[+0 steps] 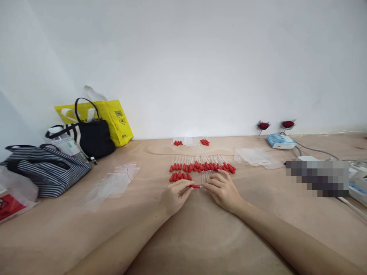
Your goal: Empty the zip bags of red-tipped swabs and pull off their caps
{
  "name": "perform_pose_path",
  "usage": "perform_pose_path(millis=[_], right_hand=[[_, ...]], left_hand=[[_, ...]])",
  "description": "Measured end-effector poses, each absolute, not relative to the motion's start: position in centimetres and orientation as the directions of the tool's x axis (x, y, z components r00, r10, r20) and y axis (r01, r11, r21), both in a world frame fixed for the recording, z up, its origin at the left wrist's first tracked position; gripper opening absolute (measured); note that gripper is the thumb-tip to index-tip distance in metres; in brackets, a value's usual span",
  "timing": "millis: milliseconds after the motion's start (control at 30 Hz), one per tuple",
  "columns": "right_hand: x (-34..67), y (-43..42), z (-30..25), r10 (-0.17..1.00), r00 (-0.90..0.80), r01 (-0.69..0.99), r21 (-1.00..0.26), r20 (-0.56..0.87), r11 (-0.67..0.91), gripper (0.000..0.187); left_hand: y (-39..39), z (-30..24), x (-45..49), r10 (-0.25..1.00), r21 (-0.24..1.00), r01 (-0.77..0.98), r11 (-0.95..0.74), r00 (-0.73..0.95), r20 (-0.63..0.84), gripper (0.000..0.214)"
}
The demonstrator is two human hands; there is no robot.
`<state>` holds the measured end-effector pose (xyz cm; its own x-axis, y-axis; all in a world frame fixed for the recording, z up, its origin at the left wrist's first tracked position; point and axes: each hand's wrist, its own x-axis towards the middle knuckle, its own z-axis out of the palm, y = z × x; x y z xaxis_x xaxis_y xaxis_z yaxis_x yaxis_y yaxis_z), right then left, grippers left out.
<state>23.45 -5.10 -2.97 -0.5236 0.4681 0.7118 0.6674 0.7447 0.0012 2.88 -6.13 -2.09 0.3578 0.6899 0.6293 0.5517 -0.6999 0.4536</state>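
My left hand pinches a red rubber dropper bulb that lies level, its open end pointing right. Facing it, my right hand is closed at the end of a clear tube that meets the bulb's mouth; the fingers hide most of this tube. Several bare clear tubes lie just beyond and partly under my right fingers. Behind them is a row of droppers with red bulbs toward me and thin clear tubes pointing away. Loose red bulbs lie in a shorter row beyond my left hand.
Clear zip bags holding red bulbs lie near the wall. Flat plastic bags are on the left, and more plastic bags on the right. A striped bag, black bag and yellow bag stand left. A tissue pack and cables sit right.
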Motion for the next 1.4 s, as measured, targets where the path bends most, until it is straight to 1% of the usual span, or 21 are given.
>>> perform_pose_path(millis=[100, 200, 333, 433, 500, 567, 667, 767, 933, 1067, 1167, 1400], right_hand=[[23.4, -5.1, -3.3, 0.473, -0.521, 0.67, -0.002, 0.711, 0.742, 0.023], [23.4, -5.2, -3.2, 0.48, -0.503, 0.681, -0.012, 0.719, 0.732, 0.018], [23.2, -5.5, -2.7, 0.481, -0.494, 0.693, -0.006, 0.724, 0.721, 0.017], [23.1, -5.6, -2.5, 0.479, -0.495, 0.691, -0.006, 0.725, 0.723, 0.016], [23.1, -5.6, -2.5, 0.471, -0.5, 0.688, 0.003, 0.726, 0.726, 0.017], [23.1, -5.7, -2.6, 0.454, -0.509, 0.685, 0.024, 0.731, 0.728, 0.017], [23.2, -5.7, -2.6, 0.43, -0.524, 0.683, 0.061, 0.736, 0.728, 0.018], [23.1, -5.8, -2.7, 0.42, -0.525, 0.69, 0.081, 0.74, 0.72, 0.019], [23.0, -5.7, -2.7, 0.396, -0.525, 0.684, 0.096, 0.753, 0.723, 0.017], [23.2, -5.9, -2.6, 0.381, -0.549, 0.668, 0.117, 0.743, 0.735, 0.018], [23.2, -6.0, -2.6, 0.371, -0.548, 0.654, 0.108, 0.75, 0.748, 0.018], [23.6, -6.0, -2.6, 0.328, -0.518, 0.636, 0.099, 0.79, 0.765, 0.016]], left_hand=[[-6.1, -2.2, 2.9, 0.671, 0.436, 0.536, -0.723, 0.394, 0.628, 0.018], [-6.0, -2.3, 3.0, 0.654, 0.423, 0.533, -0.733, 0.383, 0.652, 0.018], [-6.0, -2.1, 2.9, 0.648, 0.418, 0.539, -0.732, 0.362, 0.67, 0.017], [-6.1, -2.0, 2.9, 0.64, 0.395, 0.537, -0.745, 0.41, 0.65, 0.019], [-6.1, -2.0, 3.0, 0.61, 0.328, 0.549, -0.769, 0.474, 0.636, 0.022], [-5.9, -2.0, 3.2, 0.56, 0.219, 0.573, -0.79, 0.528, 0.638, 0.024], [-5.5, -2.1, 3.5, 0.497, 0.073, 0.61, -0.789, 0.564, 0.66, 0.023], [-5.3, -2.1, 3.9, 0.477, 0.02, 0.63, -0.776, 0.567, 0.672, 0.021], [-5.5, -1.9, 4.0, 0.448, -0.013, 0.622, -0.783, 0.578, 0.682, 0.018], [-6.0, -1.7, 3.9, 0.464, -0.025, 0.641, -0.767, 0.582, 0.668, 0.016], [-6.2, -1.6, 3.9, 0.473, -0.021, 0.641, -0.767, 0.587, 0.657, 0.018], [-6.0, -1.8, 3.5, 0.451, -0.016, 0.626, -0.78, 0.579, 0.679, 0.025]])
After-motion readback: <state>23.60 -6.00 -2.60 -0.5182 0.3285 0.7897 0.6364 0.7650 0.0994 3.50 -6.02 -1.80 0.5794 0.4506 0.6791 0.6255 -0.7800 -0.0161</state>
